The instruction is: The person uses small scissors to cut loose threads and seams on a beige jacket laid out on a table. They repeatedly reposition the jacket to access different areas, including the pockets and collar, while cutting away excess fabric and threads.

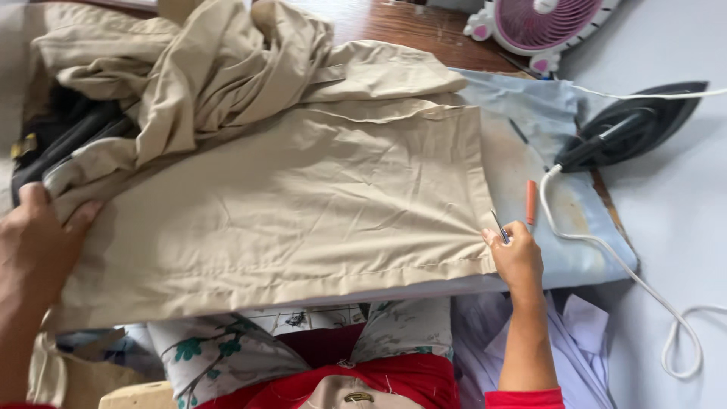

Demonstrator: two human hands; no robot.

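While the beige trouser leg (303,204) lies spread flat across the padded ironing surface (583,250), the person is smoothing and squaring it up, as I read it: the laying-out stage, with pressing not yet begun. The left hand (34,242) is closed on the cloth at the surface's left edge, fingers curled over the bunched fabric there. The right hand (516,254) pinches the hem corner at the near right edge, and a thin dark pen-like stick (499,226) pokes up from between its fingers; whether that is held or merely lying there I cannot tell. The rest of the garment is heaped at the far left corner (204,68). Just beside the right hand lies a small orange stick (531,201) on the pale blue cover. A black iron (628,129) rests at the far right edge, untouched, its white cord (606,254) trailing off the right side. Creases still cross the leg, so the next move seems to call for an even pull from both ends, then a free right hand to reach the iron.
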